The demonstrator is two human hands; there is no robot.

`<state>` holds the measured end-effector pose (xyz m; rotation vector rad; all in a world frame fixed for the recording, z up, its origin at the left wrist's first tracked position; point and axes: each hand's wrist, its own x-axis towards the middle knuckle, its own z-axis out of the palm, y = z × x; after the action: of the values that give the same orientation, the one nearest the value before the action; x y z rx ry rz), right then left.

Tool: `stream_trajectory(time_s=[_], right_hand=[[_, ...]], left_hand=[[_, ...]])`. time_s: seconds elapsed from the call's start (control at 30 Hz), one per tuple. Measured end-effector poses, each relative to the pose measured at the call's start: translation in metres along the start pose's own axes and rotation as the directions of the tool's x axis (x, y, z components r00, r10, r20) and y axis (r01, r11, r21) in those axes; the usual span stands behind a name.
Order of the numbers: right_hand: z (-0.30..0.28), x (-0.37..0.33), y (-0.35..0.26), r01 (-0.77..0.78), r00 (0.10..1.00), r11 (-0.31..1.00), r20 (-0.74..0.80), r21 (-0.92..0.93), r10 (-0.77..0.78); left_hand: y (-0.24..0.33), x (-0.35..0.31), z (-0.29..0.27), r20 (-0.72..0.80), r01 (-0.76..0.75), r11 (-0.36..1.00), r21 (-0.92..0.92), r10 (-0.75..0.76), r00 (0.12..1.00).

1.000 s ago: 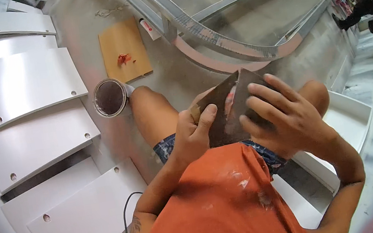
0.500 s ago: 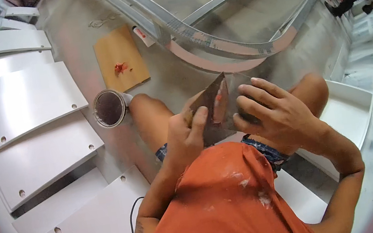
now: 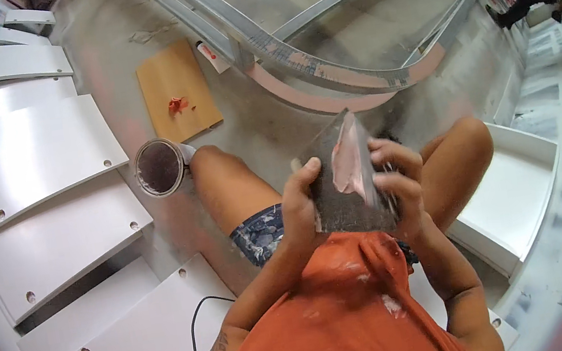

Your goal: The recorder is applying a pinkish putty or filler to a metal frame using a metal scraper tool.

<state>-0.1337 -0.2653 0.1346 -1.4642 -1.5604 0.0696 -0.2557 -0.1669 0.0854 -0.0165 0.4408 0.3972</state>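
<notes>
a person sits on the grey floor [image 3: 249, 114] with knees bent outward, wearing an orange shirt [image 3: 318, 316] and dark patterned shorts [image 3: 259, 234]. the left hand [image 3: 298, 206] grips the left side of a dark sheet [image 3: 334, 207], its thumb lying on the upper face and its other fingers mostly hidden behind. the dark sheet is tilted in front of the shirt, between the two knees, with a smear of pink paste [image 3: 346, 165] near its upper right side. the right hand [image 3: 403, 178] is blurred; its fingers are bent and closed on a grey blade [image 3: 367, 173], which stands nearly edge-on beside the paste, and its thumb cannot be made out.

just beside the left knee is a round can [image 3: 186, 154], its mouth showing a dark inside. beyond it a brown board [image 3: 170, 75] lies on the floor with red lumps [image 3: 177, 105] on it, and a white tube [image 3: 212, 56] lies just beside the board's right edge. farther ahead is a curved metal frame [image 3: 268, 47] with a pink band [image 3: 324, 101] along its near side.

white panels [image 3: 46, 154] with small round holes overlap along the left, and a shallow white tray [image 3: 522, 144] is near the right knee.
</notes>
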Motion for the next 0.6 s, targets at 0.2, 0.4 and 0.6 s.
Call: stream_trajectory(time_s=[0.2,0.4,0.6], right_hand=[[-0.028,-0.008,0.057,-0.120,0.972,0.879,0.125,-0.462,0.199],[-0.027,-0.049,0.016,-0.833,0.454,0.548,-0.475,0.074,0.754],[0.025,-0.020,-0.028,-0.492,0.325,0.373,-0.231,0.786,0.917]], left_hand=[[-0.005,0.010,-0.022,0.136,0.001,1.000,-0.012,0.001,0.991],[0.014,0.031,-0.015,0.016,-0.435,0.858,0.272,0.448,0.894],[0.011,0.017,0.017,0.229,-0.587,0.603,0.540,0.566,0.792]])
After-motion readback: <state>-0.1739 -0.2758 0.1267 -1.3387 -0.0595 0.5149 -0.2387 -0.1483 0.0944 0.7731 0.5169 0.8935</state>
